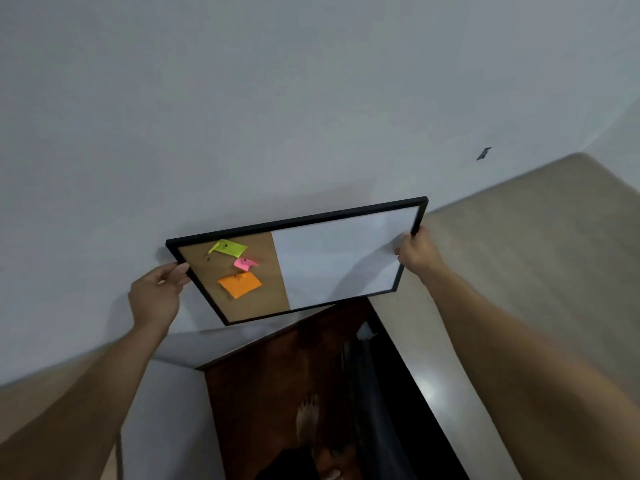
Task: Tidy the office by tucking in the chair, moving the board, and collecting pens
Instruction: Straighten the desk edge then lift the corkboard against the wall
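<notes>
A black-framed board point(332, 258) is held up in front of the pale wall, tilted, its right end higher. Its left part is cork with a yellow note point(228, 248), a pink note point(245, 263) and an orange note point(239, 285) pinned on; its right part is plain white. My left hand point(156, 294) grips the frame's left edge. My right hand point(417, 252) grips the right edge, near the top corner. No chair or pens are in view.
The grey-white wall point(277, 116) fills the upper view, with a small dark mark point(483, 153) at right. A dark brown wooden panel point(277, 393) and a black glossy surface point(415, 393) lie below the board. Beige floor point(536, 254) spreads to the right.
</notes>
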